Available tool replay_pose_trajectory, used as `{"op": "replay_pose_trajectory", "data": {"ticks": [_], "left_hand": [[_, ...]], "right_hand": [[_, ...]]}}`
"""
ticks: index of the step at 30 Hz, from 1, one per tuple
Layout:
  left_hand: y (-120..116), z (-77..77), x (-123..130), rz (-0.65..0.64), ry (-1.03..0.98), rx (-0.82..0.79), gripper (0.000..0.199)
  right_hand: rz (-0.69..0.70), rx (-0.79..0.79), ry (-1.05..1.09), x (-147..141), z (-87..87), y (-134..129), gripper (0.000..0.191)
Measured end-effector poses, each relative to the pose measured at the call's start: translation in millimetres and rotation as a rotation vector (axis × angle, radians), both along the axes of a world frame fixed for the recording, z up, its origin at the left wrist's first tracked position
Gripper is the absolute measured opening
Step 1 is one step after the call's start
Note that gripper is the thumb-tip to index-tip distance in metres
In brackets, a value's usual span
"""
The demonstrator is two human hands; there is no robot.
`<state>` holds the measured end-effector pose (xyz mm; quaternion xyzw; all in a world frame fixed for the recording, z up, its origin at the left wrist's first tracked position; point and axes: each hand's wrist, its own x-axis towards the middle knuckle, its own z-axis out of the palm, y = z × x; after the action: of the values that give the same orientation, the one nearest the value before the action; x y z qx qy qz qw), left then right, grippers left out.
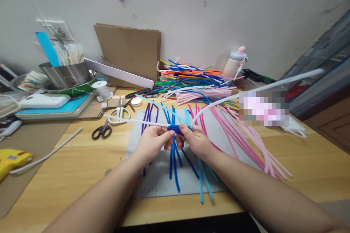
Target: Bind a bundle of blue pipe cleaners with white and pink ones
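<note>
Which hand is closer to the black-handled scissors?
Left. The left hand is to the right of the black-handled scissors; the right hand is farther right, beyond the left hand.

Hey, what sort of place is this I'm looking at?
Probably a craft workspace: the wooden table holds a heap of colorful strips resembling pipe cleaners, black-handled scissors, and a yellow tool that looks like a glue gun.

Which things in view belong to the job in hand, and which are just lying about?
In hand: blue fuzzy stem bundle, between left hand and right hand; long white fuzzy stem; flat grey mat beneath, likely.

Lying about, apparently: upright brown cardboard sheets; cream bottle with blue lid; round metal container.
</note>
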<state>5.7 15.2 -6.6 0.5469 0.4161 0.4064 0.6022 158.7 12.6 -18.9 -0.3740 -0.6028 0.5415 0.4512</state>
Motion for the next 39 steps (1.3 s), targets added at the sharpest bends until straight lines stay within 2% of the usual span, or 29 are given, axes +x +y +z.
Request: {"op": "replay_pose_trajectory", "data": {"ticks": [3, 7, 11, 14, 17, 21, 23, 25, 27, 29, 30, 31, 34, 35, 36, 37, 38, 39], "left_hand": [[1.2, 0.0, 0.4, -0.003, -0.163, -0.011, 0.024], [2.0, 1.7, 1.2, 0.022, -0.372, -0.104, 0.022], [0.3, 5.8, -1.7, 0.024, -0.352, -0.203, 0.026], [-0.2, 7.6, -4.9, 0.005, -0.304, -0.179, 0.024], [1.1, 6.6, -5.4, 0.024, -0.231, -0.126, 0.026], [2.4, 2.3, -2.2, 0.094, -0.124, -0.027, 0.027], [2.8, 0.5, -1.7, 0.102, -0.076, 0.046, 0.022], [3.6, 0.3, -3.6, 0.094, -0.083, 0.07, 0.018], [4.8, 1.9, -7.6, 0.072, -0.171, 0.04, 0.015], [5.5, 4.8, -12.0, 0.018, -0.273, -0.011, 0.014], [5.5, 6.3, -13.6, -0.019, -0.305, -0.045, 0.014], [5.1, 7.6, -14.7, -0.057, -0.319, -0.081, 0.014], [2.5, 9.8, -14.1, -0.143, -0.267, -0.163, 0.019], [1.6, 10.0, -13.1, -0.162, -0.226, -0.171, 0.022], [0.8, 10.2, -11.9, -0.178, -0.179, -0.173, 0.024], [0.3, 10.4, -10.9, -0.191, -0.129, -0.168, 0.027], [-0.1, 10.7, -10.1, -0.203, -0.077, -0.155, 0.027], [-0.3, 10.9, -9.7, -0.214, -0.025, -0.131, 0.027]], "right_hand": [[0.042, -0.032, 0.005, 1.5, 1.5, 0.8, 0.046], [0.131, -0.129, 0.069, 2.0, 2.5, 1.6, 0.047], [0.222, -0.162, 0.07, 4.1, 3.6, 1.9, 0.047], [0.258, -0.155, 0.022, 6.3, 4.1, 1.7, 0.049], [0.195, -0.074, -0.06, 6.7, 1.7, 1.7, 0.05], [0.016, 0.113, -0.22, 5.6, -3.6, 2.3, 0.051], [0.006, 0.136, -0.253, 6.7, -2.4, 2.4, 0.048], [0.088, 0.153, -0.275, 9.8, 2.6, 2.7, 0.036], [0.268, 0.158, -0.293, 13.8, 8.3, 4.4, 0.015], [0.439, 0.094, -0.27, 17.0, 10.2, 8.5, 0.013], [0.431, 0.037, -0.229, 17.9, 8.8, 11.7, 0.01], [0.359, -0.009, -0.18, 18.3, 6.1, 15.3, 0.007], [-0.147, 0.018, -0.04, 19.5, -2.8, 25.8, 0.005], [-0.301, 0.091, -0.032, 20.9, -3.4, 27.9, 0.008], [-0.393, 0.194, -0.061, 22.9, -2.0, 28.8, 0.013], [-0.412, 0.321, -0.128, 25.5, 1.4, 28.4, 0.019], [-0.358, 0.48, -0.233, 28.4, 6.3, 26.9, 0.024], [-0.245, 0.634, -0.382, 31.0, 11.8, 24.6, 0.027]]}}
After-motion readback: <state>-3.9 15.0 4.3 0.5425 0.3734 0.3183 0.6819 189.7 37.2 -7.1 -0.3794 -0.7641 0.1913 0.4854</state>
